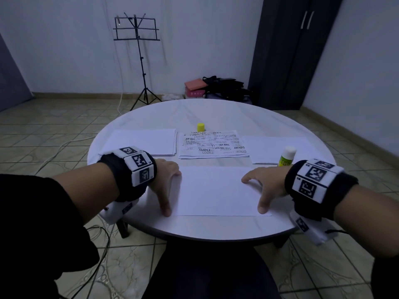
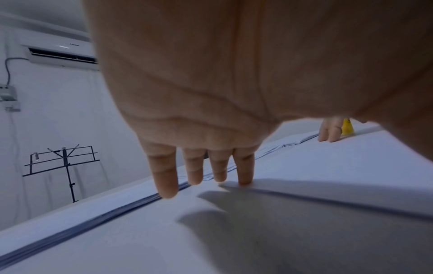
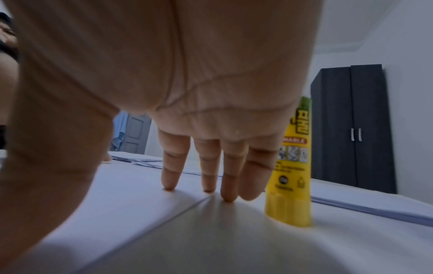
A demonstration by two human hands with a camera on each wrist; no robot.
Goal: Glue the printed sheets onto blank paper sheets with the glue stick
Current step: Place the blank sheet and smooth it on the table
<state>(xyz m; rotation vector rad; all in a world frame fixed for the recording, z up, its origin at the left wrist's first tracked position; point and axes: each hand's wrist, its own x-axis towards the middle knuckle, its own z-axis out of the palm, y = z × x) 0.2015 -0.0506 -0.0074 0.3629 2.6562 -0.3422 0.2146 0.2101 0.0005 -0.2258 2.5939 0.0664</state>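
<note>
A blank sheet [image 1: 218,190] lies flat at the lower centre of the head view, near the round table's [image 1: 151,117] front edge. The left hand [image 1: 166,180] rests spread at its left edge, fingertips [image 2: 244,180] touching the paper; the right hand [image 1: 265,186] is spread over its right edge. The uncapped glue stick [image 1: 286,157] stands upright just beyond the right hand. Above the sheet lies the printed stack [image 1: 213,144], flanked by a blank stack [image 1: 146,140] at the left and more paper [image 1: 272,147] at the right; a yellow cap [image 1: 201,127] stands behind
</note>
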